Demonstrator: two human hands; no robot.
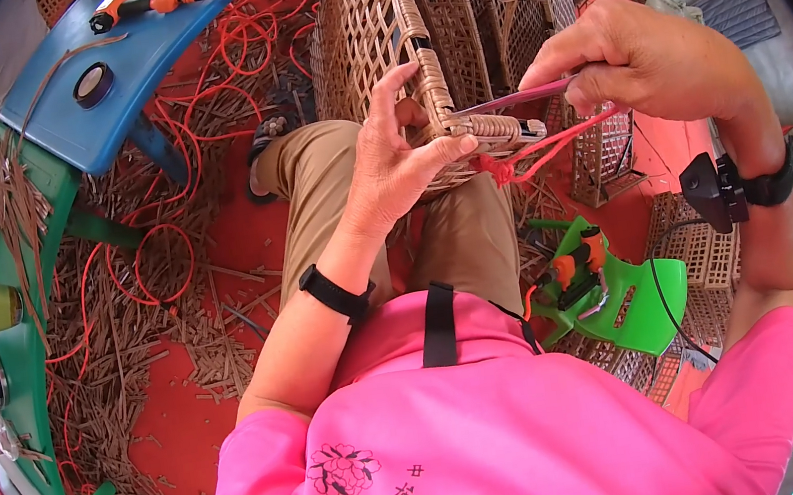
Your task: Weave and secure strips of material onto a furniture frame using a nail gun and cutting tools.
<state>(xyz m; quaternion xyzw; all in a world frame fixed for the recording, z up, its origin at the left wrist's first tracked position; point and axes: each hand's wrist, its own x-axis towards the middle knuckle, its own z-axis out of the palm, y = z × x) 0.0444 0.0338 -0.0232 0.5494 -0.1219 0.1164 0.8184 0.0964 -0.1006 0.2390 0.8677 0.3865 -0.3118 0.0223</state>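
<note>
A tan woven basket (369,41) leans upright in front of my knees, its wrapped rim corner turned toward me. My left hand (390,158) grips that corner, thumb on the near edge and fingers over the woven side. Closed in a pinch, my right hand (637,60) holds a slim tool (541,91) with a pinkish handle; its narrow shaft reaches into the wrapping at the corner. Whether its tip is pointed or flat is hidden. A red cord (558,144) is knotted at the corner and trails toward my right hand.
More woven baskets (526,10) are stacked beyond. At left, a blue tabletop (57,107) bears an orange-and-black power tool (149,0) and a tape roll (94,84). A green chair (641,315) at right holds another orange tool (580,268). Orange hoses (193,144) and cane scraps (114,385) litter the floor.
</note>
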